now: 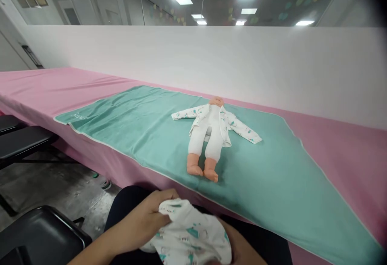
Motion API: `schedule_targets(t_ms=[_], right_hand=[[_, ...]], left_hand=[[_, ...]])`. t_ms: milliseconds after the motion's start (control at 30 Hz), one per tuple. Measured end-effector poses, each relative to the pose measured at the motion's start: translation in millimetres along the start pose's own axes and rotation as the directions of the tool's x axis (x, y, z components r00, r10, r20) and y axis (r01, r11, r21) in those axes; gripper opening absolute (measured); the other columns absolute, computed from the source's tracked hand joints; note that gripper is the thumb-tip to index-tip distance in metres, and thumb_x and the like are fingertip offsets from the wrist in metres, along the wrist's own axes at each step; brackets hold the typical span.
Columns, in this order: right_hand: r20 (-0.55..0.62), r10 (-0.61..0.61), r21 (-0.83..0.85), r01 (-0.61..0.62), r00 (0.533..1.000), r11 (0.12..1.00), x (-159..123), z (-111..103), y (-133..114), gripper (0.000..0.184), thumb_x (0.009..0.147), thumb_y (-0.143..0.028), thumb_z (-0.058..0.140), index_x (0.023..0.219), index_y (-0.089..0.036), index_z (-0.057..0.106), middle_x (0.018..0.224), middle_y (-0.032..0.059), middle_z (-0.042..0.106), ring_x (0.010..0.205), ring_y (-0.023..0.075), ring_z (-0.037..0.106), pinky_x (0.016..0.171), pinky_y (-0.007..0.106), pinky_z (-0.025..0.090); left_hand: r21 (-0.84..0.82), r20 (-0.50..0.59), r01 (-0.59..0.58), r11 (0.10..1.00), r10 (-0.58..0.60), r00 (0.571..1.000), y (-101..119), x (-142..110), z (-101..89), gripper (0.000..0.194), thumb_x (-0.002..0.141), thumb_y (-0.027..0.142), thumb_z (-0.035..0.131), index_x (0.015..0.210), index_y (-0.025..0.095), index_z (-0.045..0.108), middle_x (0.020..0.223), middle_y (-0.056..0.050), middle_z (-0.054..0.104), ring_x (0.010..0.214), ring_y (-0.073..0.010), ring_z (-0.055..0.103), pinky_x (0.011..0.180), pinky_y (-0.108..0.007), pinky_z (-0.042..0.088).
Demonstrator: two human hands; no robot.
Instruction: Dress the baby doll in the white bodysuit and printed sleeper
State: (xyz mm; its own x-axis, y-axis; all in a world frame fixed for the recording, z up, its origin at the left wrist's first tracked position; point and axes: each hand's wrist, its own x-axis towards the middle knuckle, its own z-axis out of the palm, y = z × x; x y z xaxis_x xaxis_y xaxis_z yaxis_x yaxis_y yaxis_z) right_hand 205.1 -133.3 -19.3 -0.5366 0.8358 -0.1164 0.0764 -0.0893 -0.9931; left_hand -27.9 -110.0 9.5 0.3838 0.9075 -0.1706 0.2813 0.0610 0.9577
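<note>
A baby doll lies on its back on a green mat, feet toward me, in white leggings and an unbuttoned patterned jacket with sleeves spread out. Down on my lap, my left hand pinches a small white garment with teal print. My right hand lies mostly hidden under that cloth, so its fingers do not show.
The mat rests on a long table with a pink cloth along a white wall. Black chairs stand to my left, beside the table's near edge. Grey floor shows below.
</note>
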Motion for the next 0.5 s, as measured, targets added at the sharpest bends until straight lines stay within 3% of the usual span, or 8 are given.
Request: schedule_targets(t_ms=[100,200,267,367,500], right_hand=[[-0.186,-0.022,-0.062,0.011,0.982,0.998,21.3,-11.8,-17.6,0.043,0.077,-0.035,0.062,0.117,-0.022,0.052,0.109,0.0040,0.062,0.097,0.0203,0.057,0.084,0.032,0.045],[-0.414,-0.066,-0.180,-0.011,0.908,0.984,52.3,-21.4,-32.7,0.037,0.083,-0.040,0.051,0.113,-0.019,0.053,0.096,0.0037,0.064,0.084,0.0188,0.058,0.074,0.031,0.046],[-0.499,-0.125,-0.278,-0.023,0.857,0.960,70.2,-30.1,-36.6,0.035,0.084,-0.041,0.047,0.111,-0.019,0.053,0.091,0.0036,0.064,0.080,0.0187,0.057,0.071,0.031,0.044],[-0.509,-0.212,-0.407,-0.017,0.835,0.913,86.7,-48.5,-32.7,0.031,0.084,-0.038,0.045,0.105,-0.019,0.056,0.093,0.0033,0.063,0.084,0.0196,0.057,0.073,0.031,0.041],[-0.427,-0.144,-0.429,-0.060,0.893,0.901,93.9,-69.9,-21.4,0.026,0.082,-0.038,0.047,0.095,-0.020,0.060,0.091,0.0017,0.065,0.083,0.0195,0.057,0.072,0.030,0.040]], left_hand=[[0.086,-0.035,-0.009,0.996,0.012,0.999,32.4,15.9,-6.9,0.020,0.080,0.030,0.051,0.093,0.016,0.056,0.082,0.000,0.055,0.074,-0.0128,0.049,0.063,-0.020,0.037],[0.244,-0.068,-0.070,0.967,0.089,0.994,53.1,41.7,-5.1,0.054,0.074,0.043,0.061,0.122,0.024,0.047,0.107,-0.003,0.057,0.091,-0.0192,0.053,0.074,-0.025,0.040],[0.373,-0.085,-0.144,0.917,0.188,0.978,55.7,60.3,0.5,0.075,0.066,0.046,0.068,0.132,0.028,0.038,0.122,-0.004,0.051,0.100,-0.0229,0.052,0.079,-0.028,0.040],[0.542,-0.026,-0.214,0.813,0.271,0.962,49.5,84.9,7.6,0.077,0.066,0.050,0.067,0.133,0.027,0.038,0.126,-0.006,0.049,0.102,-0.0253,0.054,0.079,-0.030,0.041],[0.760,0.074,-0.191,0.621,0.210,0.975,42.3,104.6,7.1,0.061,0.070,0.048,0.062,0.124,0.027,0.045,0.110,-0.005,0.060,0.092,-0.0266,0.059,0.068,-0.030,0.041]])
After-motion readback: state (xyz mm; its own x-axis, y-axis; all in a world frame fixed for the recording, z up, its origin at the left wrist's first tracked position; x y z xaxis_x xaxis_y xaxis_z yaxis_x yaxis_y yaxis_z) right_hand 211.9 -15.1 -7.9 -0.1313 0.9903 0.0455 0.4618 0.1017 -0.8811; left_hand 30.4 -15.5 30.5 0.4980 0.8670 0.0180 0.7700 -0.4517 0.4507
